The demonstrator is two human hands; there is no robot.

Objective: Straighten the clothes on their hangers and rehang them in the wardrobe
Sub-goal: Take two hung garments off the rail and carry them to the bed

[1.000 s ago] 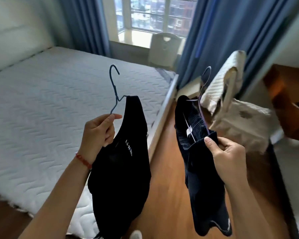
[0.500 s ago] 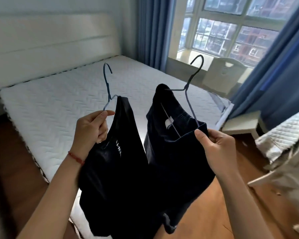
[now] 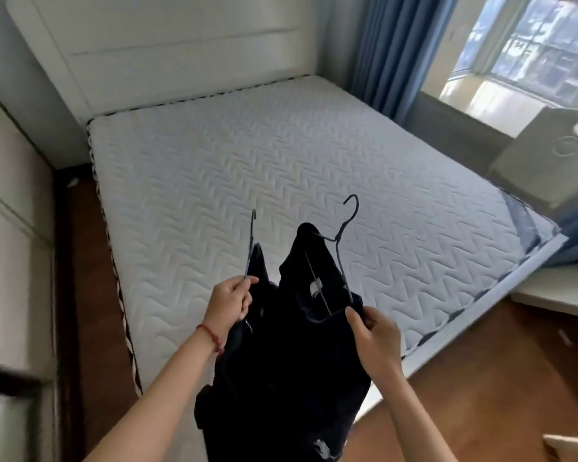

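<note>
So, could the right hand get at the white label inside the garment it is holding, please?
Probably not while it keeps its grip: the right hand pinches the garment and hanger, so it is occupied. The label itself lies exposed just above it, with nothing covering it.

A home bedroom: a bare quilted mattress (image 3: 281, 181) on a bed with a white padded headboard (image 3: 181, 45), blue curtains (image 3: 387, 48) beside a window (image 3: 531, 51), wooden floor (image 3: 501, 378).

hangers (image 3: 344, 248) before bed (image 3: 281, 168), window (image 3: 531, 55) right
</note>
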